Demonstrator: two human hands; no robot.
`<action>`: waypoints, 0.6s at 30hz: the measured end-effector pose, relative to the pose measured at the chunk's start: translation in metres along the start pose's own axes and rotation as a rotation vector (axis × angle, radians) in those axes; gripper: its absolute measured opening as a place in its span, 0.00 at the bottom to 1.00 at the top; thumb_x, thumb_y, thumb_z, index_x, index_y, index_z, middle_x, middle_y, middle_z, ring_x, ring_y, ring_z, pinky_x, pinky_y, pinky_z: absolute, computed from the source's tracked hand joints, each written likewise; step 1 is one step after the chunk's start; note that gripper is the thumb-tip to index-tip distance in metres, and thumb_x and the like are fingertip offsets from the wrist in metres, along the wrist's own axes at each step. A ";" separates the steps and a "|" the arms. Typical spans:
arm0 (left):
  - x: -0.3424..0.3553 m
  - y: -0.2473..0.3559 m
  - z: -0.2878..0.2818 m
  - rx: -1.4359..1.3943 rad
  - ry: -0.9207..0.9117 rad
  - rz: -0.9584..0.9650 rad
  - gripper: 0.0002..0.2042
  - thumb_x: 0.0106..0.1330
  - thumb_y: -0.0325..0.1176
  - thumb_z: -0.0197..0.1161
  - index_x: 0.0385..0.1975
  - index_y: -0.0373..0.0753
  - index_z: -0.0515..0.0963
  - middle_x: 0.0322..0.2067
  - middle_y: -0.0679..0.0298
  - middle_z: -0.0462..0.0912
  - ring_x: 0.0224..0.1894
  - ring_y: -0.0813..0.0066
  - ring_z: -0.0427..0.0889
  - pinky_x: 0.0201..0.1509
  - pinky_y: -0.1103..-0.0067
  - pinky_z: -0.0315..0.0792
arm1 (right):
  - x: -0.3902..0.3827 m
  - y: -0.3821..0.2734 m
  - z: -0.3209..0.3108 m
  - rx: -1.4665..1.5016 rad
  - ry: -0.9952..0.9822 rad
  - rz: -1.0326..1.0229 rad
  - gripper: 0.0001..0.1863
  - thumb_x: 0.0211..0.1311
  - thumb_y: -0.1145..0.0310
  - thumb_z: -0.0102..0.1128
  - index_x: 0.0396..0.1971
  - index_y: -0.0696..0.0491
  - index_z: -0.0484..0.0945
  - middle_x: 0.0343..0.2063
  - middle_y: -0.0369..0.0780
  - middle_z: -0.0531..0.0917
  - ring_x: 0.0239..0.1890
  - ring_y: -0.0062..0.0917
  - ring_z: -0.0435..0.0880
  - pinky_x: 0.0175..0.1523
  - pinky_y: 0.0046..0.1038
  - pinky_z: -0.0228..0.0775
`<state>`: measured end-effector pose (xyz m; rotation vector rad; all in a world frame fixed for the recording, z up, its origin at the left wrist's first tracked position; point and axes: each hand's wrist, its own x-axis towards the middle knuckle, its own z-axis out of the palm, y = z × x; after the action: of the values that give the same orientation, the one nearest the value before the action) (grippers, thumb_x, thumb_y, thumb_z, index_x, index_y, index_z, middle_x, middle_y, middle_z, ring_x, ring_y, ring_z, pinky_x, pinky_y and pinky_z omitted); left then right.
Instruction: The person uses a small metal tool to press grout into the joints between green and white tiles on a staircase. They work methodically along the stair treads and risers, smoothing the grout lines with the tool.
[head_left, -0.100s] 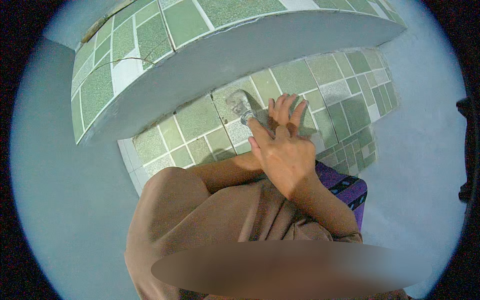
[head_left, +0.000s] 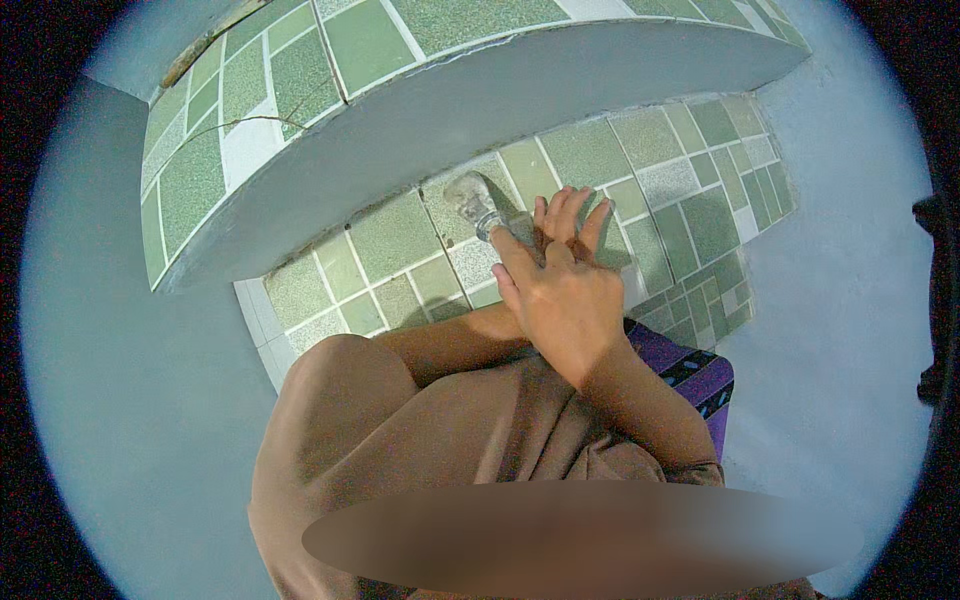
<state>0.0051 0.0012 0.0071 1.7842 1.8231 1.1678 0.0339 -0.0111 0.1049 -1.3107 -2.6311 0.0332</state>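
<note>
My right hand (head_left: 578,305) lies crossed over my left, palm down. Its index finger reaches to the narrow neck of a clear, rounded bottle-like object (head_left: 468,195), and its other fingers curl in. The hand appears to grip the neck; the part beneath the hand is hidden. The object's wide end points away over the green tiles. My left forearm passes under the right wrist, and the spread fingers of my left hand (head_left: 572,212) show beyond it, partly in shadow. The left palm is covered.
I sit above a step (head_left: 395,235) laid with green and white tiles. A higher tiled step (head_left: 460,25) with a grey riser (head_left: 480,100) rises beyond it. A thin twig (head_left: 250,120) lies on that step. Purple patterned cloth (head_left: 690,375) shows beside my right forearm.
My right hand has shifted slightly left, and the clear bottle-like object has tipped a little up and left with it. The left fingers stay spread.
</note>
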 end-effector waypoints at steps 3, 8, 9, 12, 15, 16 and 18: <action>0.000 0.005 -0.004 0.028 0.060 0.009 0.27 0.60 0.46 0.44 0.57 0.41 0.73 0.63 0.60 0.65 0.69 0.67 0.57 0.75 0.69 0.44 | 0.000 0.000 -0.005 0.009 -0.039 -0.015 0.23 0.55 0.53 0.61 0.49 0.46 0.76 0.23 0.43 0.80 0.22 0.32 0.83 0.22 0.33 0.75; 0.002 -0.003 -0.012 0.006 0.010 0.116 0.31 0.51 0.40 0.60 0.59 0.39 0.70 0.62 0.58 0.63 0.68 0.61 0.58 0.74 0.62 0.46 | 0.000 -0.002 -0.009 0.045 0.000 -0.020 0.19 0.57 0.57 0.62 0.49 0.41 0.77 0.26 0.42 0.80 0.23 0.35 0.83 0.23 0.34 0.76; 0.001 -0.004 -0.013 0.005 -0.020 0.121 0.33 0.49 0.39 0.63 0.59 0.38 0.69 0.62 0.56 0.63 0.68 0.59 0.57 0.73 0.60 0.46 | 0.001 -0.002 -0.007 0.056 0.002 -0.023 0.19 0.58 0.58 0.61 0.49 0.42 0.77 0.25 0.42 0.80 0.23 0.34 0.83 0.23 0.34 0.76; 0.002 -0.008 -0.020 -0.027 -0.083 0.187 0.38 0.43 0.36 0.69 0.60 0.37 0.67 0.62 0.53 0.62 0.67 0.53 0.57 0.72 0.55 0.47 | 0.000 -0.002 -0.008 0.040 -0.003 -0.034 0.20 0.56 0.59 0.60 0.49 0.48 0.77 0.24 0.43 0.81 0.24 0.31 0.83 0.25 0.31 0.75; 0.007 -0.008 -0.013 -0.042 -0.003 0.259 0.39 0.42 0.37 0.72 0.60 0.37 0.67 0.60 0.49 0.61 0.66 0.47 0.57 0.69 0.48 0.48 | -0.008 -0.004 -0.014 0.010 -0.039 -0.060 0.22 0.50 0.65 0.59 0.47 0.57 0.76 0.20 0.41 0.81 0.28 0.27 0.83 0.26 0.28 0.72; 0.006 -0.007 -0.010 -0.037 -0.027 0.270 0.39 0.42 0.38 0.72 0.59 0.37 0.68 0.60 0.49 0.61 0.66 0.47 0.57 0.68 0.48 0.48 | -0.006 -0.004 -0.013 0.023 -0.022 -0.060 0.22 0.50 0.65 0.59 0.47 0.58 0.76 0.20 0.41 0.81 0.28 0.27 0.83 0.25 0.28 0.72; 0.003 -0.012 -0.011 -0.019 -0.062 0.285 0.37 0.43 0.39 0.71 0.58 0.37 0.69 0.60 0.49 0.61 0.66 0.47 0.58 0.68 0.47 0.48 | 0.000 -0.001 -0.008 0.051 0.013 -0.076 0.21 0.50 0.65 0.58 0.45 0.58 0.77 0.20 0.41 0.81 0.27 0.27 0.83 0.23 0.28 0.71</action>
<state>-0.0115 0.0016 0.0055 2.0953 1.5546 1.2071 0.0347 -0.0122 0.1132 -1.1901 -2.6491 0.0792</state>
